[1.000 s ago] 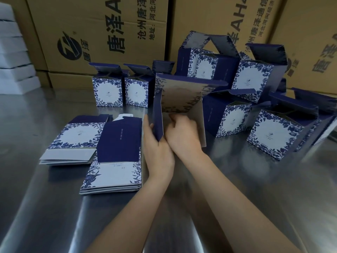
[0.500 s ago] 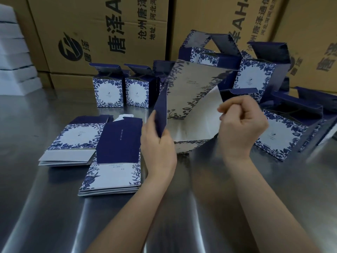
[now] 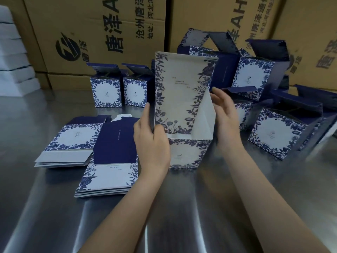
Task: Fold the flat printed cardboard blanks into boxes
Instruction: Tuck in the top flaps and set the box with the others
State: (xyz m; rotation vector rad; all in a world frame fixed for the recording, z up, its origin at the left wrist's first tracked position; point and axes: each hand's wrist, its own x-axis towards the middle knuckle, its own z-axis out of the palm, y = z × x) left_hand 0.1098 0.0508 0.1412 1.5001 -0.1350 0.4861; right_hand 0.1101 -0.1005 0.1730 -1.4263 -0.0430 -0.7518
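Note:
A half-opened blue and white floral box blank (image 3: pixel 180 99) stands upright on the steel table (image 3: pixel 182 207) in the middle of the view. My left hand (image 3: pixel 153 143) grips its left edge, thumb in front and fingers behind. My right hand (image 3: pixel 225 114) is beside its right side with the fingers straight and spread, holding nothing; whether it touches the white flap is unclear. Two piles of flat blanks lie to the left, a far pile (image 3: pixel 69 141) and a near pile (image 3: pixel 111 161).
Two folded boxes (image 3: pixel 107 92) (image 3: pixel 135 90) stand with lids up behind the piles. Several more folded boxes (image 3: pixel 275 134) crowd the right and back. Brown shipping cartons (image 3: pixel 94 33) wall off the back. White foam slabs (image 3: pixel 12 61) are stacked far left.
The blank has swung upright, showing its floral panel. My right hand let go of the flap it was pinching and opened, now beside the blank's right side. My left hand kept its grip.

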